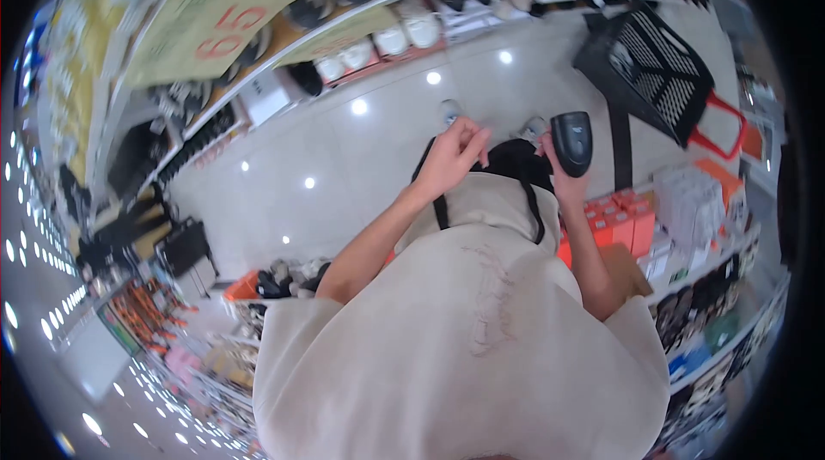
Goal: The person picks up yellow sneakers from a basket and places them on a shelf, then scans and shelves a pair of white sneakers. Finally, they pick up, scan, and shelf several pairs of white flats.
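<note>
A pale, glossy floor lay open from the centre toward the left of the frame, the widest free room. A shoe shelf bounded it, its white edges slanting from the top toward the left. Orange-red boxes lined the lower right side. At the upper right a black basket stood on the floor, its red handle pointing rightward. The left hand, at centre, had loosely bent fingers; whether they held anything I could not tell. The right hand, right of centre, gripped a dark handheld device, its rounded edge clear of the basket.
</note>
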Tool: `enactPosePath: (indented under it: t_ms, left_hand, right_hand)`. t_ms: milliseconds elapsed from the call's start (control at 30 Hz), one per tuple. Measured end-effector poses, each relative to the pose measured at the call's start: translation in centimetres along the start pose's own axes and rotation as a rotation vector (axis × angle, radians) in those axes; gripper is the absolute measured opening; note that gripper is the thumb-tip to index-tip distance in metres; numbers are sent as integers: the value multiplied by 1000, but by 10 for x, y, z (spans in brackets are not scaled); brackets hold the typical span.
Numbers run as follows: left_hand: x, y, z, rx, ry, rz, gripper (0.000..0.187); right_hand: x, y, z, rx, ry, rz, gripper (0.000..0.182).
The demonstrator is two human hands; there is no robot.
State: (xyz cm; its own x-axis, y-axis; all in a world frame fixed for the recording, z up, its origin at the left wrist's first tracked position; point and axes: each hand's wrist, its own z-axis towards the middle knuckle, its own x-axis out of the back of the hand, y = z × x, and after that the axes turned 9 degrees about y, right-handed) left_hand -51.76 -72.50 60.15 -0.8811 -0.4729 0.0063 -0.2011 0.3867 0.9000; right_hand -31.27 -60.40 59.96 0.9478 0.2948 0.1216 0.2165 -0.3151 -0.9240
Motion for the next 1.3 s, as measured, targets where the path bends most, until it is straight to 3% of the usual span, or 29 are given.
enactPosePath:
  t_ms: [100, 167, 267, 333, 400, 433, 467, 533, 567, 600, 667, 700, 800, 833, 900, 1000, 1233, 1300]
  left_hand:
    - [-33, 10, -9, 34, -138, 137, 29]
    - [-67, -2, -10, -242, -276, 555, 28]
    - [-104, 10, -3, -347, -362, 581, 23]
    - [-130, 21, 7, -296, -410, 646, 16]
    - [-160, 25, 23, -467, -459, 776, 18]
    - [-180, 28, 29, -567, -422, 730, 24]
    - [-198, 31, 35, -580, -435, 746, 24]
    - [-237, 40, 46, -312, -436, 709, 33]
    - [-259, 47, 50, -161, -444, 687, 41]
    - [-279, 45, 54, -168, -457, 697, 41]
    - [-318, 38, 60, -233, -428, 690, 31]
    - [-337, 37, 60, -233, -447, 694, 31]
    - [-383, 36, 56, -203, -509, 641, 25]
    - [-396, 34, 58, -233, -561, 651, 26]
    - [-419, 40, 63, -216, -635, 683, 29]
    - [-451, 47, 78, -310, -645, 746, 26]
    - [-522, 37, 166, -280, -666, 696, 23]
    - [-548, 33, 198, -247, -667, 741, 22]
  right_hand:
    - [38, -2, -8, -11, 84, 48, 15]
    - [73, -5, -17, -5, 137, 84, 16]
    - [111, 4, -27, -31, 217, 107, 15]
    - [141, 12, -31, 5, 260, 115, 14]
    - [173, 16, -38, -12, 222, 122, 20]
    - [196, 72, -46, -95, 340, 31, 33]
    - [216, 77, -52, -92, 353, 51, 33]
    - [250, 88, -62, -41, 502, -80, 45]
    - [274, 104, -62, 66, 443, -165, 43]
    - [290, 92, -62, 64, 458, -156, 43]
    - [323, 52, -67, 363, 439, -418, 41]
    - [333, 60, -68, 386, 515, -302, 38]
    - [364, 81, -57, 195, 525, -38, 44]
    - [376, 76, -49, 190, 531, -33, 44]
    - [396, 62, -31, 176, 446, 0, 25]
    - [415, 63, -1, 117, 487, 14, 22]
    - [472, 33, 87, -101, 484, 54, 25]
    - [498, 39, 107, -90, 423, 18, 65]
